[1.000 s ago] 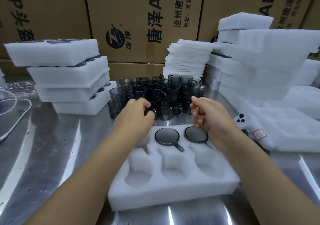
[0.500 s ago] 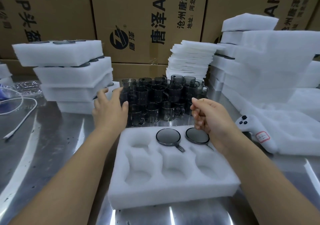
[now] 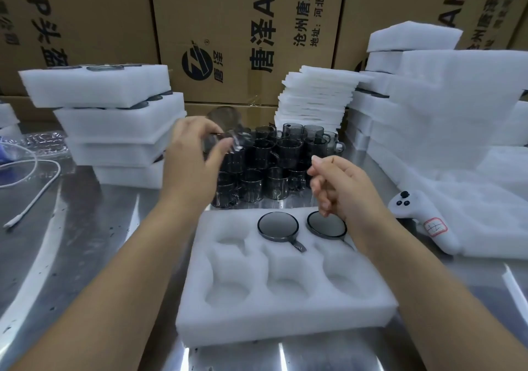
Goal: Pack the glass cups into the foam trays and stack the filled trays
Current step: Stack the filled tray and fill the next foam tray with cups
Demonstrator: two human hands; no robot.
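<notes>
A white foam tray (image 3: 285, 322) lies in front of me on the steel table. Two smoky glass cups sit upside down in its back middle (image 3: 278, 226) and back right (image 3: 326, 224) pockets; the other pockets are empty. Behind the tray stands a cluster of several loose glass cups (image 3: 274, 165). My left hand (image 3: 191, 156) grips one blurred, tilted glass cup (image 3: 225, 125), lifted above the cluster's left side. My right hand (image 3: 343, 188) hovers over the tray's back right corner with its fingers curled and nothing in them.
A stack of filled foam trays (image 3: 114, 119) stands at the left. Thin foam sheets (image 3: 317, 99) are piled behind the cups, with empty foam trays (image 3: 445, 108) heaped at the right. A white controller (image 3: 411, 208) and a white cable (image 3: 37, 182) lie on the table. Cardboard boxes (image 3: 243, 28) wall the back.
My left hand reached to the left side of the cup cluster, took hold of a cup and lifted it. My right hand stayed nearly in place above the tray.
</notes>
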